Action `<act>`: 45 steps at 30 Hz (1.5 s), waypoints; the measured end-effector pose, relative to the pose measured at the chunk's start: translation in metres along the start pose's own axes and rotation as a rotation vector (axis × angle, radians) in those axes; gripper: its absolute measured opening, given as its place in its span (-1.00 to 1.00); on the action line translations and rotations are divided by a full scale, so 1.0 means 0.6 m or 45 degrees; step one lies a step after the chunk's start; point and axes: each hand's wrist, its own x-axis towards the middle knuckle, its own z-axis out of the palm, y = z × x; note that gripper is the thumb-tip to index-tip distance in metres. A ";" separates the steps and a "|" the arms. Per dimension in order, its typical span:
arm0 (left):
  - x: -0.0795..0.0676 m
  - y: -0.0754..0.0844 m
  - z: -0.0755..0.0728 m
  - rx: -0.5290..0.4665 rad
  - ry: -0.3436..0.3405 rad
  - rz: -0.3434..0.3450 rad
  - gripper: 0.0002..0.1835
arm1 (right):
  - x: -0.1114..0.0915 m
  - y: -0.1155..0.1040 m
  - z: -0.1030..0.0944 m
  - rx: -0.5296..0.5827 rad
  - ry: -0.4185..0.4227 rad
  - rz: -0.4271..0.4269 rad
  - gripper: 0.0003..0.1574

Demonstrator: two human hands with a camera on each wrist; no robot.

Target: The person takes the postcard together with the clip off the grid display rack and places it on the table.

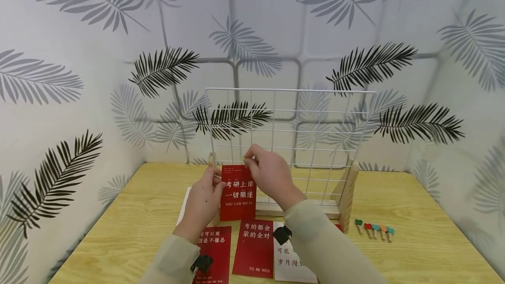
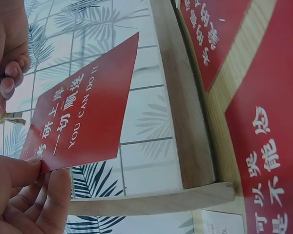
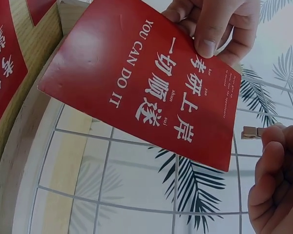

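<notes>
A red card [image 1: 238, 193] with white lettering, reading "YOU CAN DO IT", is upright in front of the white wire grid [image 1: 311, 152]. My left hand [image 1: 202, 201] pinches its left edge between thumb and fingers. Near the card's top right corner, my right hand [image 1: 272, 174] pinches a small wooden clothespin [image 3: 252, 132]. In the right wrist view a gap separates the clothespin's tip from the card. The grid stands behind both hands in a wooden base [image 2: 183, 107].
More red cards [image 1: 253, 249] and a white card [image 1: 292, 257] lie on the wooden table [image 1: 130, 214] before the base. Several clothespins with coloured heart tops [image 1: 375, 229] lie at the right. A leaf-patterned backdrop [image 1: 252, 12] surrounds the table.
</notes>
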 end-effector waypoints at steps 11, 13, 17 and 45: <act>-0.011 0.011 -0.009 -0.015 0.004 0.009 -0.75 | -0.019 0.007 -0.039 0.102 -0.040 -0.001 -0.87; -0.012 0.012 -0.012 -0.011 0.011 0.014 -0.74 | -0.022 0.009 -0.048 0.110 -0.054 -0.009 -0.86; -0.014 0.011 -0.022 0.009 0.023 0.044 -0.72 | -0.026 0.015 -0.065 0.120 -0.066 -0.029 -0.83; -0.035 -0.040 -0.099 -0.028 -0.012 -0.043 -0.70 | -0.115 0.131 -0.147 0.176 -0.080 0.213 -0.79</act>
